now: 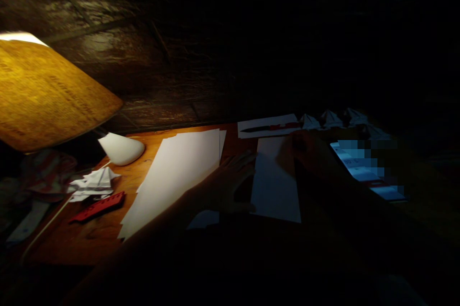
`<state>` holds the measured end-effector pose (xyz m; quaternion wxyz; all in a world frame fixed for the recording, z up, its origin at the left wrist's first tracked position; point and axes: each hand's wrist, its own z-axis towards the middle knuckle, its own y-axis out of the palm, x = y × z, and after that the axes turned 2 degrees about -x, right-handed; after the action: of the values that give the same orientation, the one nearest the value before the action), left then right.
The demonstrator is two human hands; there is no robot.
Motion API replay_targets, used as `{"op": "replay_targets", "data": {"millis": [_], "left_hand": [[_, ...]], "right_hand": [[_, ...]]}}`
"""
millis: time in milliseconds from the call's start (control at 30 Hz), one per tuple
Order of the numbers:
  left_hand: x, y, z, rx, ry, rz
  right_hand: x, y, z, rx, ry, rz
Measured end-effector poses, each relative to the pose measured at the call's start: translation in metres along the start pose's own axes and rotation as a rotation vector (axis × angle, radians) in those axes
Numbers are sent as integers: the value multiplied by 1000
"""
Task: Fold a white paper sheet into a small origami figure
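A narrow white sheet of paper lies on the wooden table in front of me, in deep shadow. My left hand is at its left edge, fingers and thumb spread apart, the tips by the paper. At the sheet's upper right corner is my right hand, its fingers curled together. It is too dark to see whether the corner is between them. Just beyond the sheet, a knife with a dark blade and red handle rests on another piece of paper.
A stack of white paper lies left. Several folded paper shapes line the back right, above a lit screen. At far left are a lamp with its white base, crumpled paper and a red object.
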<state>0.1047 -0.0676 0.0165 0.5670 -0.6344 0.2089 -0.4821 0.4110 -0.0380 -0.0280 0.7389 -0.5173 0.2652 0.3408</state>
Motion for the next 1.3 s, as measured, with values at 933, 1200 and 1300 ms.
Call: {"op": "replay_targets", "data": {"millis": [933, 1200, 1300], "left_hand": [[-10, 3, 2, 19, 58, 125], [-9, 3, -1, 27, 51, 153], [-4, 0, 0, 26, 9, 172]], "right_hand": [[-17, -12, 2, -6, 24, 174], [-29, -19, -2, -20, 61, 306], [-31, -21, -4, -40, 72, 408]]}}
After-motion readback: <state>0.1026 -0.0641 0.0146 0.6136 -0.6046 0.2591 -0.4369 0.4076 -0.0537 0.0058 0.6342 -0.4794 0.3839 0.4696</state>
